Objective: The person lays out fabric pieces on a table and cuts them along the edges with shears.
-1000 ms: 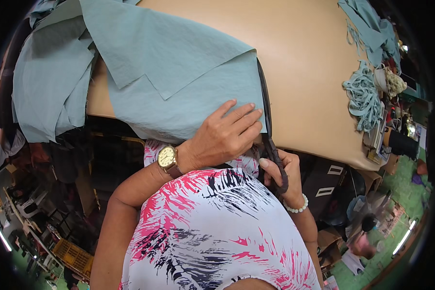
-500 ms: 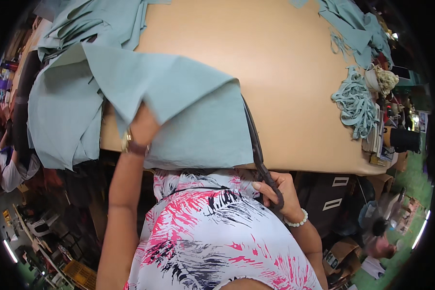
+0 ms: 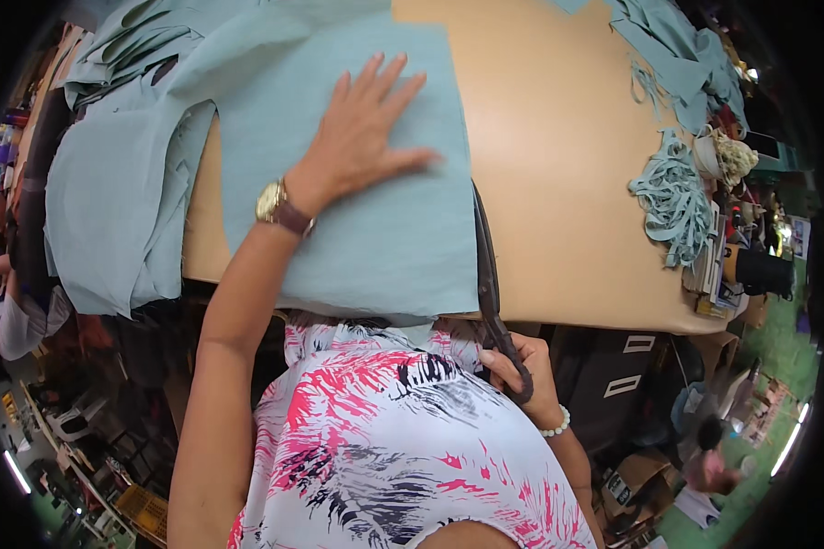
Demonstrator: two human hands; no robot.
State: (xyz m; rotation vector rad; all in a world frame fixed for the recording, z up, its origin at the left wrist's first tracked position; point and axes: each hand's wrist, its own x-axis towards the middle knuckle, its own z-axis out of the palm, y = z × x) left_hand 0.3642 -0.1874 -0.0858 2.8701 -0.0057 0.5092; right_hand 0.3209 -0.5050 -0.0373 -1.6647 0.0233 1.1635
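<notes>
A light blue-green cloth [image 3: 385,247] lies spread over the near edge of the table. My left hand [image 3: 362,137] rests flat on it with its fingers spread, slightly blurred; a watch is on that wrist. At the table edge my right hand [image 3: 526,366] is closed around the handle of long, dark fabric shears [image 3: 492,284]. The shears point away from me along the cloth's right edge. Their blades are partly hidden, and I cannot tell how far apart they are.
Folded cloth [image 3: 110,201] hangs over the table edge at the left. A heap of narrow cloth strips [image 3: 673,197] and more cloth [image 3: 682,55] lie at the right of the tan table [image 3: 558,210]. Dark drawers [image 3: 609,366] stand below. Other people are at both sides.
The cloth's folded-over part now lies flat, stretched away from me. My left hand has let go of it, moved forward and right, and spread its fingers. The right hand stays on the shears.
</notes>
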